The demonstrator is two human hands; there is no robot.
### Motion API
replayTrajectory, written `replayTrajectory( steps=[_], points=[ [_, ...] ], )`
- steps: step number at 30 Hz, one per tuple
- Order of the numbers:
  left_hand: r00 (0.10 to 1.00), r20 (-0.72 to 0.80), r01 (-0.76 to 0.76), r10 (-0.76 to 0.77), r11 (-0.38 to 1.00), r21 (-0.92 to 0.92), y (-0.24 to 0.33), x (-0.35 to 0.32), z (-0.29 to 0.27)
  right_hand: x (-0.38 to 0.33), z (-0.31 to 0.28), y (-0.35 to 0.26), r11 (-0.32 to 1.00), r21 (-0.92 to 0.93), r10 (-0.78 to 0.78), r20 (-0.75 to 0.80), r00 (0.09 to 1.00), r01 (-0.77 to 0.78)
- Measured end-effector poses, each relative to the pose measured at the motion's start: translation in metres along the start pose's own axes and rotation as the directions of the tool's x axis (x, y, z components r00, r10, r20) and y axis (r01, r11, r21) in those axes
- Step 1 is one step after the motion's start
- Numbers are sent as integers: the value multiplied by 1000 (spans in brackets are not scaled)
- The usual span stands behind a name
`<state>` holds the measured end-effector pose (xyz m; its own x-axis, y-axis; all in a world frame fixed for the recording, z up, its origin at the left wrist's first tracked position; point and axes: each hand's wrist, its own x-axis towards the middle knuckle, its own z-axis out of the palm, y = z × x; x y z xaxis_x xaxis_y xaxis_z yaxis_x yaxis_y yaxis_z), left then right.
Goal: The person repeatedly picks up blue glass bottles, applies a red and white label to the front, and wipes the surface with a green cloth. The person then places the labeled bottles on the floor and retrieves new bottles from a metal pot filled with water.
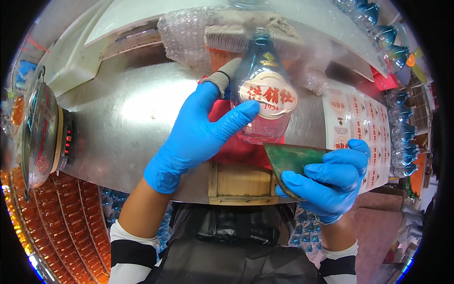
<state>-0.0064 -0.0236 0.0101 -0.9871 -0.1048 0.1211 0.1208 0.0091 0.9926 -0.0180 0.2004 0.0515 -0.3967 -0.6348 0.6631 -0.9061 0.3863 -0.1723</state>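
Observation:
A glass bottle (265, 124), blue at the neck and fading to clear, lies on red cloth (220, 154) with its neck pointing away from me. An oval cream label (277, 102) with red characters sits on its front. My left hand (196, 123), in a blue glove with knitted fabric over some of the fingers, grips the bottle's left side. Its thumb rests on the label, while the fingertips are hidden behind the glass. Held in my gloved right hand (331, 177) is a flat green scraper (295, 158), its edge just below the bottle's base, apart from the label.
A printed label sheet (357, 137) lies to the right, near a row of blue-tinted bottles (403, 137). Bubble wrap (182, 35) and folded grey cloth (227, 35) are at the back. A round metal pan (42, 132) stands left. A wooden box (243, 182) is at the table's front edge.

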Motion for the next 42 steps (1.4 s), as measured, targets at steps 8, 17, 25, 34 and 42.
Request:
replayTrajectory(
  steps=[8,17,25,34,42],
  points=[
    [995,24,-92,93,995,-37,-12,-14,-5,-7,16,11,678,552,540,75,839,-485],
    [859,-25,-391,512,686,614,13,-17,-2,15,30,14,266,668,666,394,633,-695],
    [907,227,-421,355,793,442,54,-19,40,16,13,15,668,602,466,120,877,-437],
    [886,123,-453,447,778,435,74,-45,43,-175,-105,5,167,149,516,829,215,-975],
    [870,32,-453,492,773,444,56,-48,35,-352,10,99,-508,637,827,549,-121,-580]
  ],
)
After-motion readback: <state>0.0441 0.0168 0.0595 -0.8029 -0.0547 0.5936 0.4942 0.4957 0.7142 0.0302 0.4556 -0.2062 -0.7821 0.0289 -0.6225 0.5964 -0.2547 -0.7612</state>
